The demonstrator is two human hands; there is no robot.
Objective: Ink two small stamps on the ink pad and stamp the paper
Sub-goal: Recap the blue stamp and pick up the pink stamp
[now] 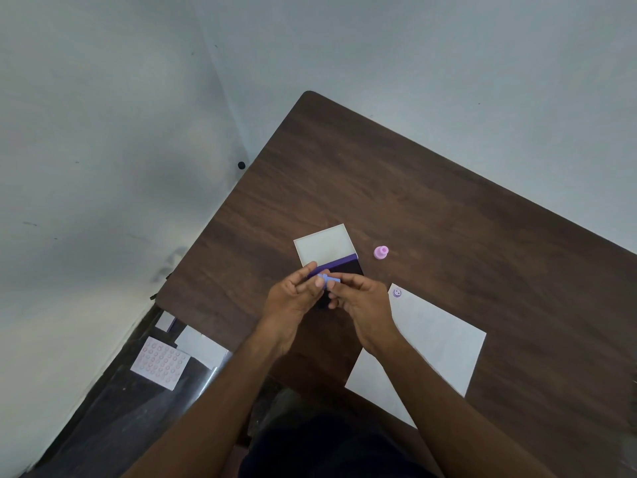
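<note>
A small blue stamp (328,279) is pinched between the fingertips of my left hand (293,301) and my right hand (362,300), just above the open ink pad (348,268). The pad's white lid (325,243) lies flipped back behind its dark purple ink surface, which my hands partly hide. A pink stamp (381,252) stands on the table to the right of the pad. The white paper (434,343) lies at the right of my hands and bears one purple smiley print (397,293) near its far corner.
The dark wooden table (413,188) stands in a corner of grey walls. Left of the table, lower down, lie a sheet covered with rows of small prints (160,363) and other white papers (201,346) on a dark surface.
</note>
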